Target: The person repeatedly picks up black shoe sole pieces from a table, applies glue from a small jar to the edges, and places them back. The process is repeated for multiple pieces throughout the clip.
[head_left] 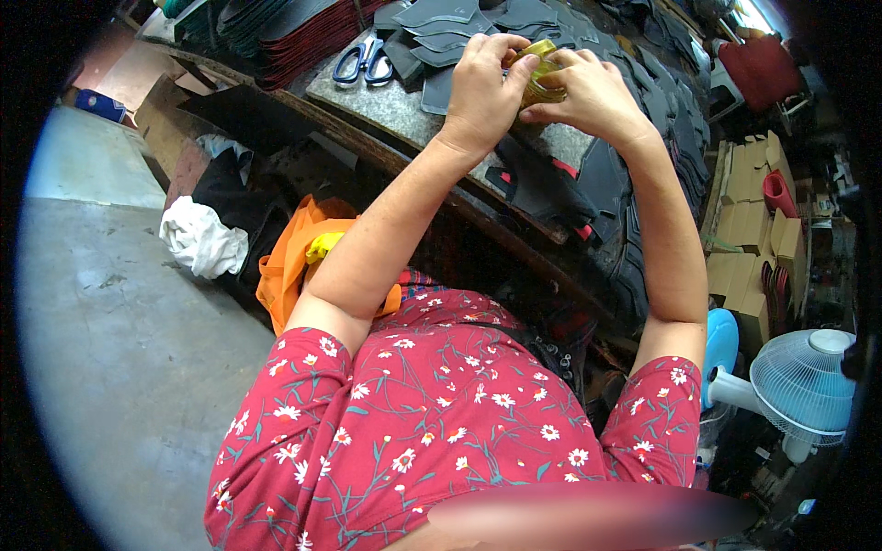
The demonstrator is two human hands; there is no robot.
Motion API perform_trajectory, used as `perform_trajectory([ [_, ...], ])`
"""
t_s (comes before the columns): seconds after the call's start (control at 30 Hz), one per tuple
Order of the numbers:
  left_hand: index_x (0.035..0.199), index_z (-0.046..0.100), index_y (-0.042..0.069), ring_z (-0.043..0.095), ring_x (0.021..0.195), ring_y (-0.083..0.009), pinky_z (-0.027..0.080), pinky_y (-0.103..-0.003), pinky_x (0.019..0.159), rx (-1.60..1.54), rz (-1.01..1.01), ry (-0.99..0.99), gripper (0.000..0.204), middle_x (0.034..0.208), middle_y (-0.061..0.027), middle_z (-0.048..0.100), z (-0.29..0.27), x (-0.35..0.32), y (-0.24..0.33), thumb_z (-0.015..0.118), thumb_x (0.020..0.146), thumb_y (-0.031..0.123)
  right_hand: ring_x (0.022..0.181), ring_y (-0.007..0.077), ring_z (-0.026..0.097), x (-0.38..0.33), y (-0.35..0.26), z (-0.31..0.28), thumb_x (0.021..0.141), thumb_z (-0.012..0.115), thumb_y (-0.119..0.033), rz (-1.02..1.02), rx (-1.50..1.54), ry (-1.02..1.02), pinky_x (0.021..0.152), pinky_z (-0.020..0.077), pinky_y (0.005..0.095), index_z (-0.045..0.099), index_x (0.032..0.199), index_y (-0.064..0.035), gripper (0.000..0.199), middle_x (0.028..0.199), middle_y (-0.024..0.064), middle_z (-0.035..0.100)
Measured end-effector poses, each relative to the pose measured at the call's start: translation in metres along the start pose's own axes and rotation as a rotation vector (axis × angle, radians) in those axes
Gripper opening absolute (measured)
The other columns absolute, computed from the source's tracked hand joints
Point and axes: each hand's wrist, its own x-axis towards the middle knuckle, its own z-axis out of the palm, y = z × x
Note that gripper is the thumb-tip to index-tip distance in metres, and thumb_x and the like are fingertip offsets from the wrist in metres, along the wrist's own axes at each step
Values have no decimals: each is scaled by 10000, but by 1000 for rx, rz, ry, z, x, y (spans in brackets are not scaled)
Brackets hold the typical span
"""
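Observation:
Over the workbench, my two hands are closed around a small yellowish see-through jar (pixel 546 81). My left hand (pixel 485 90) grips its left side near the top, thumb against it. From the right, my right hand (pixel 590 97) curls its fingers and thumb about the jar's side. What is inside the jar I cannot make out. Beneath and around them lie flat cut pieces of black material (pixel 448 41) on a grey speckled slab (pixel 412 108). Scissors with dark blue handles (pixel 364 64) rest on the slab to the left of my left hand. Below my hands lies a black piece with red patches (pixel 542 184).
Stacked dark sheets with red edges (pixel 317 41) stand at the bench's far left. Rows of black pieces (pixel 666 110) cover its right side. Cardboard boxes (pixel 740 230) and a blue-and-white fan (pixel 808 386) are on the right. Orange cloth (pixel 292 266) and white cloth (pixel 204 241) hang left.

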Motion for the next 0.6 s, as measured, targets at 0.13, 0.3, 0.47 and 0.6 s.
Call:
perform_trajectory([
  [0.13, 1010, 661, 29, 619, 810, -269, 514, -366, 738, -32, 72, 12, 179, 935, -130, 599, 1, -2, 2, 710, 884, 146, 1209, 263, 554, -24, 8, -21, 760, 736, -579, 8, -69, 190, 1006, 419, 458, 755, 1123, -233, 502, 1264, 54, 631],
  [0.3, 1084, 717, 62, 573, 1016, -349, 454, -438, 900, 142, 177, -13, 210, 1043, -180, 641, 1, -15, 16, 662, 905, 159, 1282, 255, 514, -63, 6, -32, 784, 742, -536, 20, 10, 61, 1065, 379, 454, 735, 1160, -235, 482, 1332, 56, 604],
  [0.47, 1094, 685, 86, 578, 1012, -302, 468, -407, 899, 316, 525, -95, 291, 1040, -104, 639, -17, -41, 29, 723, 811, 139, 1065, 295, 641, -122, 13, -50, 820, 759, -362, 22, 181, 320, 924, 482, 397, 756, 996, -117, 301, 1123, 104, 688],
  [0.6, 1321, 566, 66, 542, 1177, -333, 418, -430, 1053, 354, 401, -760, 532, 1234, -141, 616, -19, -61, 32, 726, 825, 173, 1064, 289, 642, -166, 11, -50, 838, 753, -247, 252, 417, 273, 920, 490, 371, 744, 1029, -73, 259, 1103, 110, 696],
])
